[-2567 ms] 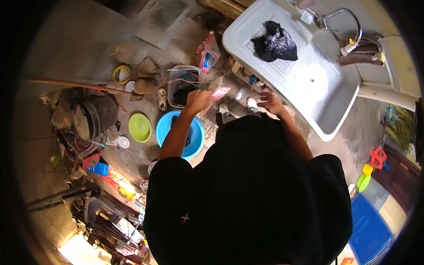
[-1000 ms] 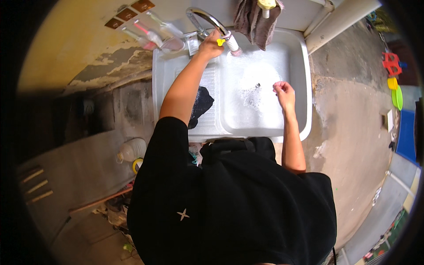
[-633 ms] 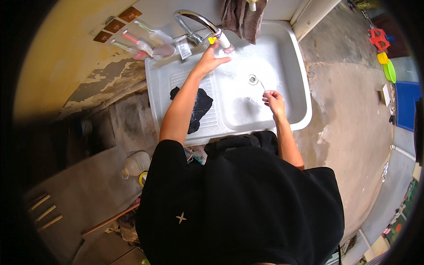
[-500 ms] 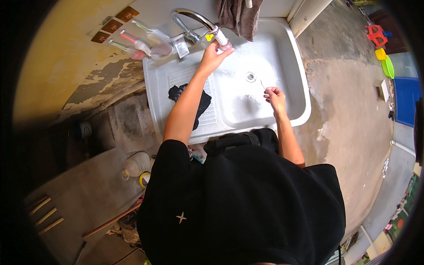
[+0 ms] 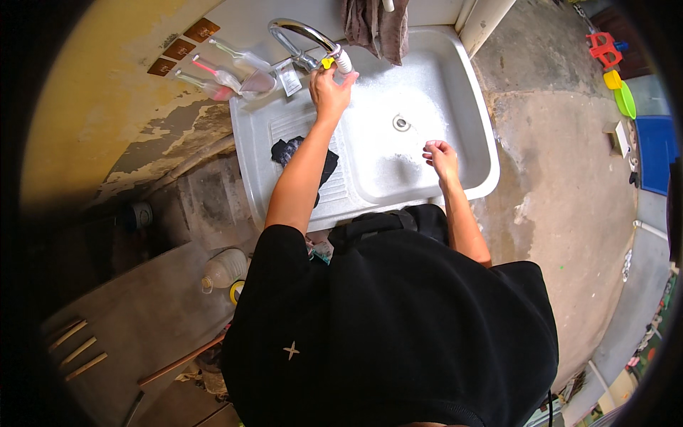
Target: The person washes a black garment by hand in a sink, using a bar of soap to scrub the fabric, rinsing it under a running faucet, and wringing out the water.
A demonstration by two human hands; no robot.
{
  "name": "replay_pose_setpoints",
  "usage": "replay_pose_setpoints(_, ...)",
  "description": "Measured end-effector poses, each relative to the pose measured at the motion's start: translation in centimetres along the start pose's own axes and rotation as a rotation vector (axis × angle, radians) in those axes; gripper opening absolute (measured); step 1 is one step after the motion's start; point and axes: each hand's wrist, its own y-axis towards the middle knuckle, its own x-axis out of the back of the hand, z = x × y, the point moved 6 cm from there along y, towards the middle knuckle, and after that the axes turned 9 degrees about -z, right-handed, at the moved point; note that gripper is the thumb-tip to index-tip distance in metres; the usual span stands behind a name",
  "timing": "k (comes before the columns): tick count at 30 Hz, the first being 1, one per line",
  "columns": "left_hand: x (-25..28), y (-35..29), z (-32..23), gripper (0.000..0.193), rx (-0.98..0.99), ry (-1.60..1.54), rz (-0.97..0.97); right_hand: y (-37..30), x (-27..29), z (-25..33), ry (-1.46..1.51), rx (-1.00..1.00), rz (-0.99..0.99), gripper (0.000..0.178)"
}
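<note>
My left hand (image 5: pixel 331 95) is raised at the chrome faucet (image 5: pixel 307 30). Its fingers reach up to a yellow tap handle (image 5: pixel 328 62), and the thumb is spread out beside the ribbed white nozzle (image 5: pixel 343 61). Over the right part of the white sink (image 5: pixel 486 121), my right hand (image 5: pixel 442 158) hangs with loosely bent fingers and nothing visible in it. The round drain (image 5: pixel 401 123) lies to its upper left. A wet, crumpled black cloth (image 5: pixel 329 167) rests on the ribbed drainboard, partly hidden by my left forearm.
A grey-brown towel (image 5: pixel 377 28) hangs behind the basin. Bottle-like items with green and pink necks (image 5: pixel 217 75) are at the wall, left of a white label (image 5: pixel 289 80). A large plastic jug (image 5: pixel 225 269) stands low on the left. A red stool (image 5: pixel 605 48) is far right.
My left hand has shifted left from its grip on the nozzle, toward the yellow tap handle. My right hand stays almost in place. The view has moved slightly.
</note>
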Motion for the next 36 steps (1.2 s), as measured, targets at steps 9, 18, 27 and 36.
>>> replay_pose_setpoints(9, -2.4, 0.4, -0.1, 0.05, 0.22, -0.015, -0.091, 0.1, -0.2, -0.2, 0.016, 0.004, 0.009, 0.012)
replay_pose_setpoints(18, -4.7, 0.5, -0.6, 0.043, 0.382, -0.13, -0.105, 0.2, -0.9, -1.0, -0.015, -0.021, 0.052, 0.013)
replay_pose_setpoints(27, -4.7, 0.2, -2.5, 0.034, 0.546, -0.437, -0.028, 0.1, -1.5, -1.3, -0.068, -0.019, 0.127, 0.014)
replay_pose_setpoints(36, -2.7, 0.4, -2.8, 0.038, 0.492, -0.346, 0.06, 0.0, -2.0, -2.4, -0.138, -0.032, 0.205, 0.014)
